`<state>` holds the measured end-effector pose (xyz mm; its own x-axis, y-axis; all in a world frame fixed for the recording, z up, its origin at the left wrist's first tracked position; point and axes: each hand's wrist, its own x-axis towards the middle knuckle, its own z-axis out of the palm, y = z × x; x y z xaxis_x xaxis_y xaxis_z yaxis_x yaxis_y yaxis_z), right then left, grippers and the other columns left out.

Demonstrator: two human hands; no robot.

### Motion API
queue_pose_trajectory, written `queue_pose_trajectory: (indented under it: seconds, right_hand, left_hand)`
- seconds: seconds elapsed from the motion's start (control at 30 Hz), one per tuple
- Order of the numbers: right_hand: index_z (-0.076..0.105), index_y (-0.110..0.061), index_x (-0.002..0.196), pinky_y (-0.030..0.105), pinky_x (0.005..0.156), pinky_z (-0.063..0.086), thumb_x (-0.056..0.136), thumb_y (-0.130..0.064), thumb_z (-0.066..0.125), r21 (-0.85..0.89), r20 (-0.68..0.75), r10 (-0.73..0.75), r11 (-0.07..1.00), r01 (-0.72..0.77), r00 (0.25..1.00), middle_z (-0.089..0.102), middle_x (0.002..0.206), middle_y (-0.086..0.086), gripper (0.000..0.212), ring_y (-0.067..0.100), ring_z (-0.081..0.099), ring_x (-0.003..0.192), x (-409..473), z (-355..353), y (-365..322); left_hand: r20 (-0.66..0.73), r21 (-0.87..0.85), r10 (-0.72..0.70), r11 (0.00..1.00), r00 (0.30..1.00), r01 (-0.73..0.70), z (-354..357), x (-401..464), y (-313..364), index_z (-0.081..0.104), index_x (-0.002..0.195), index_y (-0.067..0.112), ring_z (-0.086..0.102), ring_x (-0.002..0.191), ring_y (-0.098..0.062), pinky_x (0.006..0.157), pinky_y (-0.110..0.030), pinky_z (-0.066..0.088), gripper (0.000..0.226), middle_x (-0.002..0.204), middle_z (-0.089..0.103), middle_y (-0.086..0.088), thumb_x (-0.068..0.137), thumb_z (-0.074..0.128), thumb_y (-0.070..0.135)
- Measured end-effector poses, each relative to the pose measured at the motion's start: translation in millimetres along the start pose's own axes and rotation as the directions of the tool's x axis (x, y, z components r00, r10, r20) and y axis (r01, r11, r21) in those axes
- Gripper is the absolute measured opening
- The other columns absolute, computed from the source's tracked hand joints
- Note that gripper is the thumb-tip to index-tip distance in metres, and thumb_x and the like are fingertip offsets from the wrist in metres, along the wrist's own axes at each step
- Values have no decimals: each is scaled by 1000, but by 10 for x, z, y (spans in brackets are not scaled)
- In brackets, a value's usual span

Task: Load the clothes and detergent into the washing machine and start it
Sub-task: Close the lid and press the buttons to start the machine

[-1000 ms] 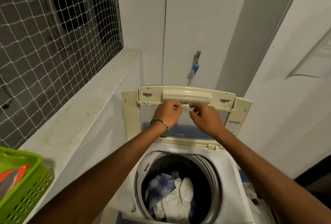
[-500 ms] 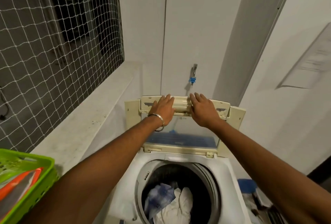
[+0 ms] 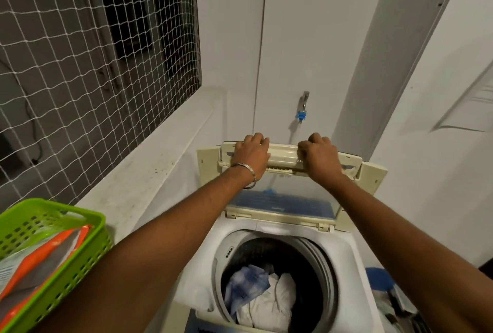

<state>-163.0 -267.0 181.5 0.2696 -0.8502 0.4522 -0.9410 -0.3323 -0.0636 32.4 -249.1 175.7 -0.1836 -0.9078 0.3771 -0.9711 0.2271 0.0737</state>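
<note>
Both hands are up on the raised, folded lid (image 3: pixel 288 191) of the top-loading washing machine (image 3: pixel 202 274): the left hand (image 3: pixel 249 155) and the right hand (image 3: pixel 318 158) each have a grip curled over its cream top edge, either side of the handle. Below, the drum stands uncovered, with blue checked and white clothes (image 3: pixel 262 295) lying inside. A green basket (image 3: pixel 56 260) holding an orange packet sits at the left, under the netted window (image 3: pixel 88 60).
</note>
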Motion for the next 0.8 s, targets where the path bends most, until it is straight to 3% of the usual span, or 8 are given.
queue_pose_trajectory:
  seconds: [0.13,0.3,0.5,0.67,0.8]
  right_hand:
    - [70,-13,108,33,82,50,92,-15,62,155,-56,35,988,-26,998,64,106,7,19,22,58,91,-192,-68,-40]
    - [72,-16,105,26,70,45,92,-19,63,239,-36,13,971,-4,999,69,101,3,16,19,62,84,-638,-163,-54]
    - [71,-18,100,33,68,46,91,-22,58,197,17,-129,973,123,991,68,93,4,16,26,63,82,-1247,-181,-97]
    - [63,-21,82,33,61,47,70,-11,67,126,90,-211,972,199,973,70,80,0,16,26,65,73,-1818,-91,-160]
    - [64,-14,93,34,58,45,70,-10,71,10,139,-218,976,219,966,68,82,7,24,31,64,71,-2254,71,-256]
  left_hand:
    - [-98,-41,-21,999,995,17,-38,-179,27,61,120,18,49,108,-24,89,-38,40,27,119,54,-4,96,49,18]
    - [-92,-114,-58,992,994,47,-153,-520,149,65,107,22,53,106,-21,89,-36,41,18,111,60,1,92,59,29]
    - [17,-126,-72,989,997,74,-229,-1089,245,67,101,25,58,103,-20,86,-34,41,18,108,64,4,85,68,32]
    - [88,-140,-74,986,993,86,-137,-1630,339,66,94,24,61,95,-18,83,-34,44,14,102,66,5,83,68,31]
    - [128,-73,-1,997,992,10,25,-2012,372,64,99,23,62,97,-20,84,-34,42,17,102,68,3,85,65,32]
